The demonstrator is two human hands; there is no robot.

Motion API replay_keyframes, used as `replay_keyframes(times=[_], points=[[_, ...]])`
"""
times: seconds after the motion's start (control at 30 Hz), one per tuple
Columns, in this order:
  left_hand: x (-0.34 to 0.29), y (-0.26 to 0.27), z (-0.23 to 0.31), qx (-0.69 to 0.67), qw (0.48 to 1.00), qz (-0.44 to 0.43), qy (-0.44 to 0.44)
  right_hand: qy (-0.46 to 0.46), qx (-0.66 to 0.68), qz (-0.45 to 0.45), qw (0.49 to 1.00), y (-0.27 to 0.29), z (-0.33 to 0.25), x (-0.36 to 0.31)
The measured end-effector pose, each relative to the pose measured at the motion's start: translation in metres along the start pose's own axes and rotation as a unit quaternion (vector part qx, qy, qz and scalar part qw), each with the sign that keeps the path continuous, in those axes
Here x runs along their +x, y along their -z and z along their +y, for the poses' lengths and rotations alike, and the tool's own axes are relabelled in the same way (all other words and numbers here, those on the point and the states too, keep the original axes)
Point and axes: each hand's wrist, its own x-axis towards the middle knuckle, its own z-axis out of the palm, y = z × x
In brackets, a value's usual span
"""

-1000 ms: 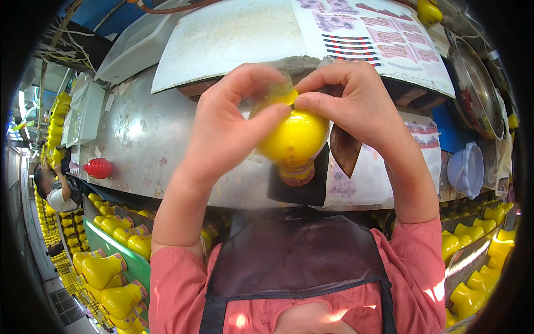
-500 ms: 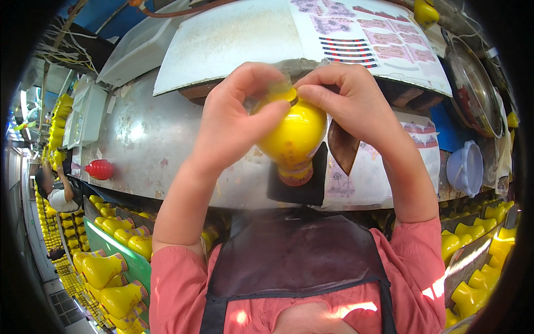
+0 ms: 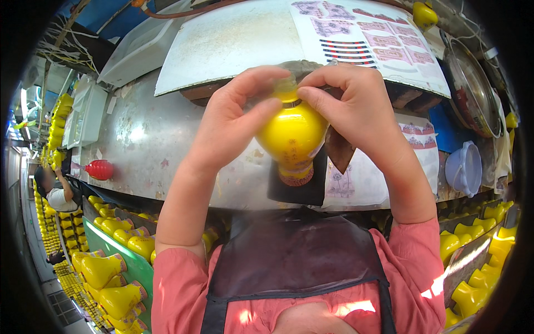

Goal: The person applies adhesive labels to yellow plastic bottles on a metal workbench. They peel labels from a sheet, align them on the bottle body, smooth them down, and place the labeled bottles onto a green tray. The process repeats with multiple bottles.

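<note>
A glossy yellow vase [image 3: 292,131] leans with its decorated foot [image 3: 296,177] toward me, over a black pad [image 3: 317,189]. A thin dark strip [image 3: 292,103] lies around its neck. My left hand [image 3: 236,114] curls about the neck, thumb by the shoulder, its fingertips blurred. On the other side my right hand [image 3: 353,100] has thumb and forefinger closed at the neck, near the strip's right end. Below my right palm juts a pointed dark brown blade-like piece [image 3: 339,151]; whether the hand holds it I cannot tell.
A white board [image 3: 233,44] with decal sheets [image 3: 384,42] lies beyond the metal table [image 3: 133,150]. To the left are a red bottle [image 3: 100,169] and white bins. A blue bucket [image 3: 464,167] stands at right. Yellow vases crowd both near sides; a person [image 3: 61,192] works far left.
Both hands have shifted slightly at the neck, and more of the dark strip shows now. The vase's printed side has turned a little to the right.
</note>
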Motion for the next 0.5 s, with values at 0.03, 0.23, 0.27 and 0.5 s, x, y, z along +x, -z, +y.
replay_keyframes(times=[0.03, 0.23, 0.27, 0.5], points=[[0.0, 0.0, 0.0, -0.001, 1.0, -0.001, 0.0, 0.02, 0.015, 0.001, 1.0, 0.0, 0.0, 0.0], [0.001, -0.001, -0.001, 0.016, 1.0, 0.003, -0.011, 0.013, -0.008, -0.006, 1.0, -0.001, 0.0, -0.007], [0.0, -0.001, -0.001, 0.021, 1.0, 0.001, -0.013, 0.012, -0.01, -0.011, 1.0, -0.001, 0.001, -0.007], [0.0, 0.001, 0.001, -0.01, 1.0, -0.006, -0.006, 0.04, 0.03, -0.005, 0.999, -0.002, 0.011, -0.001]])
